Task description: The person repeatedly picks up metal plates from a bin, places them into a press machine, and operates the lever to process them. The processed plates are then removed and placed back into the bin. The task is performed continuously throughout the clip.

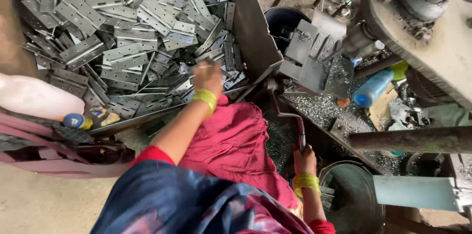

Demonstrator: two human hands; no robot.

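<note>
Overhead, head view: both hands at work beside a bin of hinges.
Left hand (207, 77) reaches into the hinge pile (128, 42) in the bin (253, 32), fingers pinched on one hinge (204, 66). Right hand (304, 159) is clamped around the lever (287, 116) that runs up to the press (314, 52). Blue bottle (372, 88) lies among shavings; bucket (354, 199) sits just beside the right wrist.
</note>
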